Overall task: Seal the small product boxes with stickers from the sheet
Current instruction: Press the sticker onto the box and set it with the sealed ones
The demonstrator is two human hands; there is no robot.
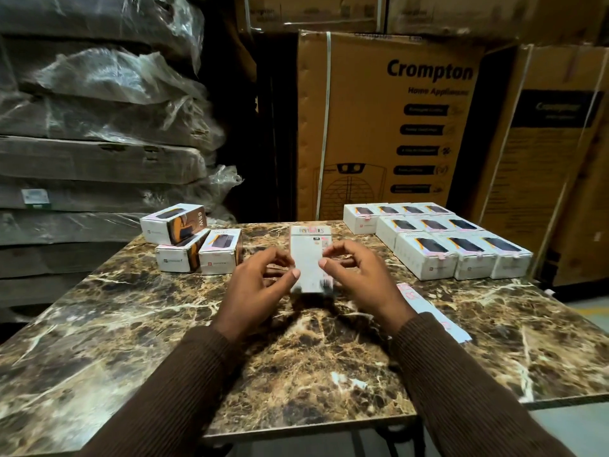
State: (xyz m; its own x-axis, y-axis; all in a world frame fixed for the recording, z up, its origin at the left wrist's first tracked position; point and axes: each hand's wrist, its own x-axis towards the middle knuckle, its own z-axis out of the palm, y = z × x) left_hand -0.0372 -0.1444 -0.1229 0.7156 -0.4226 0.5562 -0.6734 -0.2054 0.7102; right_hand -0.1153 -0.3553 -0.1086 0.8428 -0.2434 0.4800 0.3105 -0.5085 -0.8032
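Both hands on one box, mid-table, sticker sheet to the right.
Left hand (pixel 255 285) and right hand (pixel 357 275) pinch the white box (pixel 308 258) by its sides; a pink sticker looks to be on its far end, blurred; press it flat over the flap seam; sticker sheet (pixel 428 310) beside right wrist; three unsealed boxes (pixel 194 240) far left, sealed rows (pixel 441 235) far right; all closed, contents hidden.

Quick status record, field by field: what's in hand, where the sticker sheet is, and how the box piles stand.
in hand: one small box, held upright over the marble table
left hand: grips the box's left edge
right hand: grips the box's right edge
sticker sheet: lies flat on the table, right of the right hand
left pile: three boxes, loosely stacked, far left
right group: neat rows, pink stickers show on the front ones
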